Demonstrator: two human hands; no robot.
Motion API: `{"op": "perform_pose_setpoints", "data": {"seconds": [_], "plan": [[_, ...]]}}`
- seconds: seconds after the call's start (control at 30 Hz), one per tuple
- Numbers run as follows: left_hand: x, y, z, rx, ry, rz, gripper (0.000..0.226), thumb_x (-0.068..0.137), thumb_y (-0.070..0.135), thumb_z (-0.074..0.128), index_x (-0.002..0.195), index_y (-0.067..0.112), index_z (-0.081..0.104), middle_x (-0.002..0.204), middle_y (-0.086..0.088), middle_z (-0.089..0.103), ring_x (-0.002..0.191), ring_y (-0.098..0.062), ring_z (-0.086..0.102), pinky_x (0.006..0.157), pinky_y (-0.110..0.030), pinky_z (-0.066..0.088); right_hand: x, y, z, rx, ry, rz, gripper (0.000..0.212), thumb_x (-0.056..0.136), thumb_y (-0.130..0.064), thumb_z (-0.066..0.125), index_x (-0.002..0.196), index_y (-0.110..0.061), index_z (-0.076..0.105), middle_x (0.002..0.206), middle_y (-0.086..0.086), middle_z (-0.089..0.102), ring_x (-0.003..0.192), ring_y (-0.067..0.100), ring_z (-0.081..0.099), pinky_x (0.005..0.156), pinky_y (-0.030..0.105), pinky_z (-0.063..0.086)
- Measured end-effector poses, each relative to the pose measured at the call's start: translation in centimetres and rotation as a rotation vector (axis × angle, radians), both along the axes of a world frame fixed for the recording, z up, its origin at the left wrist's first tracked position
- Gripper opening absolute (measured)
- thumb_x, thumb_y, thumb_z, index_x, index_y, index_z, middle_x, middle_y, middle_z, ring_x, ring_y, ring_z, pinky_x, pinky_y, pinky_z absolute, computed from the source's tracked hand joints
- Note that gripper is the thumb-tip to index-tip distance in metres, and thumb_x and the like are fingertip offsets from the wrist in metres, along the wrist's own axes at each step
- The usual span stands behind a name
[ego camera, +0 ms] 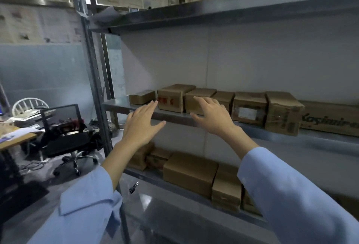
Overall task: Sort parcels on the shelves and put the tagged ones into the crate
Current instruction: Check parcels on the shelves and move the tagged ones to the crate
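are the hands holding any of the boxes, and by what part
Nothing is held. The left hand and right hand are both open, fingers spread, raised in front of the cardboard boxes on the middle shelf.

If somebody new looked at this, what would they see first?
Probably the two bare hands, the left hand and the right hand, spread open in front of the middle shelf. Behind them stands a row of brown parcels, among them the parcel with red writing and the parcel with a white label.

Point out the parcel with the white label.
In the head view, the white-labelled parcel sits on the middle shelf, right of centre, between the right hand and a taller box.
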State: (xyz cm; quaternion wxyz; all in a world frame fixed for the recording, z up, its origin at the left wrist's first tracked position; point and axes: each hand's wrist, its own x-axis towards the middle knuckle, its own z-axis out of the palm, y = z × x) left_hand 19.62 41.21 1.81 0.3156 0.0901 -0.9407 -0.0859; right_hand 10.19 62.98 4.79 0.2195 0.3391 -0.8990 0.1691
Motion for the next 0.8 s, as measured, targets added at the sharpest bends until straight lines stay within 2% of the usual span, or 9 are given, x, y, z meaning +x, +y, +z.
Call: {"op": "perform_pose_setpoints", "data": {"seconds": [0.17,0.37,0.47,0.63,0.8], "plan": [[-4.6,-4.1,0.0,0.074,0.009,-0.004,0.073,0.092,0.056,0.054,0.154,0.030,0.024,0.160,0.008,0.026,0.144,-0.019,0.029,0.115,-0.046,0.023,-3.9,-4.4,-0.3,-0.012,0.026,0.005,0.061,0.097,-0.044,0.052,0.151,-0.022,0.033,0.152,0.001,0.040,0.141,0.025,0.032,0.108,0.044,0.033],[-11.9,-9.1,0.1,0.175,0.008,-0.146,0.076,0.090,0.053,0.059,0.154,0.028,0.027,0.158,0.005,0.031,0.143,-0.022,0.030,0.115,-0.047,0.028,-8.5,-8.5,-0.1,-0.021,0.077,-0.088,0.062,0.095,-0.045,0.056,0.150,-0.022,0.036,0.150,0.000,0.042,0.141,0.024,0.032,0.106,0.044,0.033],[-15.9,-11.4,0.6,0.186,-0.014,-0.212,0.078,0.088,0.056,0.060,0.153,0.030,0.026,0.158,0.007,0.031,0.144,-0.020,0.029,0.113,-0.045,0.025,-10.7,-10.3,0.2,-0.028,0.047,-0.164,0.067,0.094,-0.048,0.056,0.151,-0.023,0.033,0.151,0.001,0.042,0.141,0.025,0.033,0.108,0.045,0.032],[-21.9,-15.1,1.6,0.262,-0.031,-0.323,0.086,0.082,0.061,0.065,0.152,0.029,0.028,0.155,0.001,0.037,0.141,-0.022,0.035,0.110,-0.040,0.033,-13.5,-13.0,0.5,-0.010,0.014,-0.308,0.078,0.090,-0.060,0.057,0.153,-0.024,0.029,0.151,0.004,0.043,0.140,0.028,0.035,0.111,0.050,0.030],[-25.9,-16.8,1.1,0.361,-0.110,-0.507,0.091,0.077,0.057,0.073,0.152,0.032,0.028,0.155,0.002,0.037,0.141,-0.022,0.036,0.111,-0.040,0.036,-14.9,-14.7,-0.2,0.013,-0.010,-0.388,0.082,0.086,-0.066,0.056,0.153,-0.028,0.028,0.148,0.005,0.046,0.139,0.028,0.036,0.109,0.047,0.030]]}}
